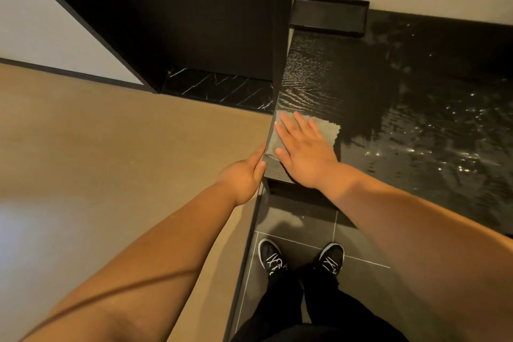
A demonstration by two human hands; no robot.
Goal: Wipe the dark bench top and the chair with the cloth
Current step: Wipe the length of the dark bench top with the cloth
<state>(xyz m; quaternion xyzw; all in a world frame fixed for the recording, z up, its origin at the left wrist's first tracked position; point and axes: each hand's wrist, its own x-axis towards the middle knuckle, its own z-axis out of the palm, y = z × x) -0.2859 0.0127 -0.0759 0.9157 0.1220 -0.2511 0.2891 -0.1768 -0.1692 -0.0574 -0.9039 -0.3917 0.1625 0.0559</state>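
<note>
The grey cloth (327, 129) lies spread flat at the 8 o'clock corner of the dark, glossy, wood-grained desk (319, 69), reaching its left edge.

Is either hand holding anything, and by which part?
The left hand grips the tan panel by its dark edge; the right hand only presses flat on the cloth.

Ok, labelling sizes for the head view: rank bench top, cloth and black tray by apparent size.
1. bench top, clearly largest.
2-3. black tray and cloth look alike: the right hand hides part of the cloth and the tray lies farther, so unranked.
</note>
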